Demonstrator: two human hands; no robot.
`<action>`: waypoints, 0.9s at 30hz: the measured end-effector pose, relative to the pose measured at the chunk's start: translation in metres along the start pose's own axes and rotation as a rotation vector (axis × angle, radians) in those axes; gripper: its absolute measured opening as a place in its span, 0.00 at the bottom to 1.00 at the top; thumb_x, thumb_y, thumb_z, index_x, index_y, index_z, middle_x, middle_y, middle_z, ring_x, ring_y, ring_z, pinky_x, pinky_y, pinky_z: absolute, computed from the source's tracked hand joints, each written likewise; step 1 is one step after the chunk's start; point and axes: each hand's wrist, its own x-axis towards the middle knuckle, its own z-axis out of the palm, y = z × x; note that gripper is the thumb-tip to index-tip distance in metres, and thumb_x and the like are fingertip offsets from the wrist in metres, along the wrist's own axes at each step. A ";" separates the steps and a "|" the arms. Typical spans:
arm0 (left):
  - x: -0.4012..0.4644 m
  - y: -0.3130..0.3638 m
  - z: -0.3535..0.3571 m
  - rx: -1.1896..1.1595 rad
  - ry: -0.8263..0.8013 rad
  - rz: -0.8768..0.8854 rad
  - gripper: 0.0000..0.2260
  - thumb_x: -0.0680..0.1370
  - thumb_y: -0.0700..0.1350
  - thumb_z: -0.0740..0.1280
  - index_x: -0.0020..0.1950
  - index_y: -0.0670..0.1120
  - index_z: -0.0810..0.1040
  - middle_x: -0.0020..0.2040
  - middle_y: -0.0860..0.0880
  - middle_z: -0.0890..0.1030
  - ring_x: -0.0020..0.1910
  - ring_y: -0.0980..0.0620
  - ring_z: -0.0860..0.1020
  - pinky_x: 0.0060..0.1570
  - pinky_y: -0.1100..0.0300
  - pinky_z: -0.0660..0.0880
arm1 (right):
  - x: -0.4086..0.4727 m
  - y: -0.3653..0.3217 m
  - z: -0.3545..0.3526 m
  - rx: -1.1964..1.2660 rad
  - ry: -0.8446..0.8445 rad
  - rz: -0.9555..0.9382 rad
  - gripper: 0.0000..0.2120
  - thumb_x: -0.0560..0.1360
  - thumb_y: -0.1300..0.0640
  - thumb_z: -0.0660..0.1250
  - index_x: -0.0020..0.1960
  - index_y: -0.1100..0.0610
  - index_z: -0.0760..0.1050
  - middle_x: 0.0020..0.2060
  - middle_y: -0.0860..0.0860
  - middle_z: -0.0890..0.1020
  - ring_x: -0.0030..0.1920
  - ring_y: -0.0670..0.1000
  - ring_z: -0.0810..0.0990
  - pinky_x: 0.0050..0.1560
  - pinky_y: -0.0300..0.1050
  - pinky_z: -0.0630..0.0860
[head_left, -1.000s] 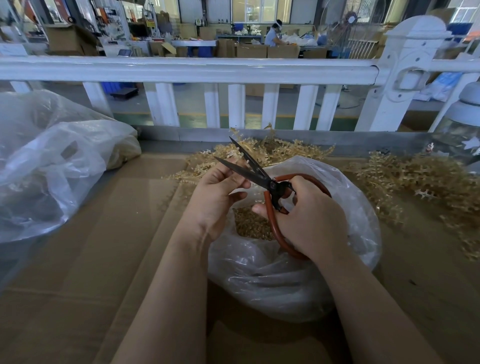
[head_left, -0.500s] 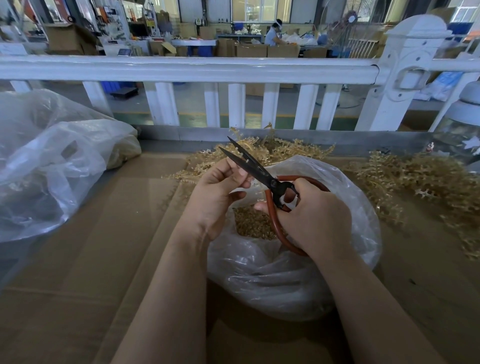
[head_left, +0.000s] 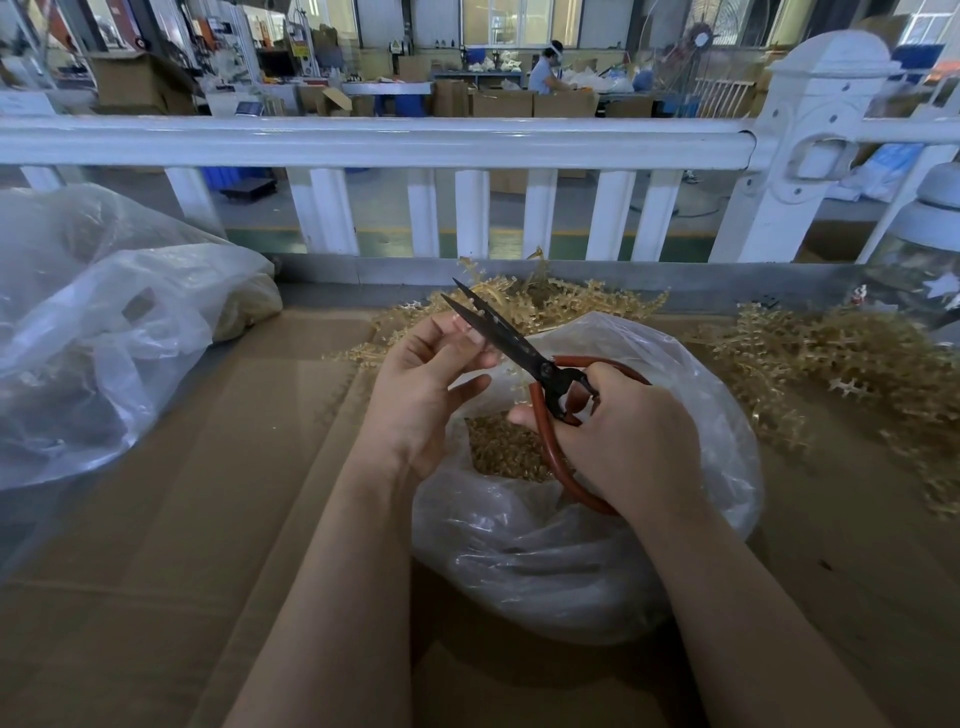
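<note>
Closing since a second ago, the two dark blades of the scissors (head_left: 511, 345) now lie almost together, and the left hand (head_left: 421, 384) has loosened its fingers beside them. Brown cardboard covers the worktop (head_left: 182, 519), with a white railing (head_left: 363, 140) running across its far edge at 12 o'clock. At 9 o'clock a large crumpled plastic bag (head_left: 104, 332) lies well apart from the work. Near the middle stands a smaller clear bag (head_left: 545, 561), its mouth open upward. Heaps of golden sprigs (head_left: 831, 364) lie on the worktop from 12 to 3 o'clock of that bag, the nearest touching its far side. Over the bag's mouth, the right hand (head_left: 628, 441) has its grip curled tight round the red handle loops, the thumb laid against the near loop. From there the scissors point toward 10 o'clock, above the bag's far rim. At the blades' 9 o'clock side, the left hand's grip is half open, fingertips touching the blade; whether it pinches anything there I cannot tell. Small golden cut pieces (head_left: 506, 449) lie inside the clear bag, just below both hands.
</note>
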 end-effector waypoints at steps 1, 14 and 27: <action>0.000 0.000 0.000 0.007 0.006 0.002 0.04 0.78 0.38 0.67 0.45 0.46 0.77 0.39 0.48 0.80 0.39 0.54 0.78 0.47 0.59 0.75 | 0.000 0.000 0.000 -0.007 -0.010 0.004 0.32 0.64 0.20 0.54 0.37 0.49 0.72 0.28 0.39 0.74 0.29 0.38 0.71 0.30 0.30 0.62; 0.001 0.000 0.000 0.047 0.053 -0.006 0.08 0.76 0.35 0.65 0.41 0.46 0.79 0.35 0.48 0.77 0.34 0.55 0.74 0.42 0.62 0.73 | 0.001 0.003 0.000 0.018 -0.096 0.013 0.33 0.63 0.19 0.55 0.50 0.44 0.76 0.35 0.37 0.74 0.34 0.38 0.69 0.34 0.28 0.60; -0.001 0.003 0.000 0.037 0.080 -0.024 0.13 0.77 0.34 0.65 0.38 0.48 0.82 0.34 0.50 0.78 0.33 0.55 0.72 0.40 0.64 0.73 | -0.001 0.001 -0.003 0.129 0.071 0.018 0.30 0.66 0.22 0.58 0.44 0.49 0.73 0.33 0.37 0.73 0.33 0.38 0.72 0.33 0.33 0.67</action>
